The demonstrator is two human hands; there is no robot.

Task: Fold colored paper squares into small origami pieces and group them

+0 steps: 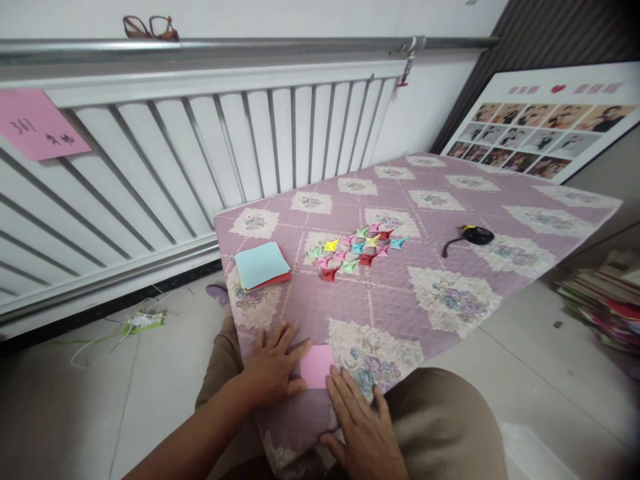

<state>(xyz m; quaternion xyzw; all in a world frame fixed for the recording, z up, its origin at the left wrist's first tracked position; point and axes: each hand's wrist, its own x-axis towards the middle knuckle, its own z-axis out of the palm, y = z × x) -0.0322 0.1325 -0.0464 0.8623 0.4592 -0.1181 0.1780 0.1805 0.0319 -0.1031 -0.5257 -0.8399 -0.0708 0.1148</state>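
A small pink paper square [316, 366] lies flat near the front edge of the cloth-covered table. On its left side rests my left hand [274, 367], fingers spread, the fingertips touching the paper's edge. My right hand [359, 417] lies flat along the lower right edge of the square, its fingers stretched out. Farther back stands a group of folded paper pieces [357, 247] in red, pink, green, yellow and blue, set out in rows. A stack of coloured paper sheets [263, 265], light blue on top, sits by the table's left edge.
A black object with a strap [477, 235] lies on the right of the patterned tablecloth [345, 313]. Behind stands a white radiator [280, 133] with a pink note [43, 125]. A photo board [543, 123] leans at the back right. A power strip [147, 322] is on the floor.
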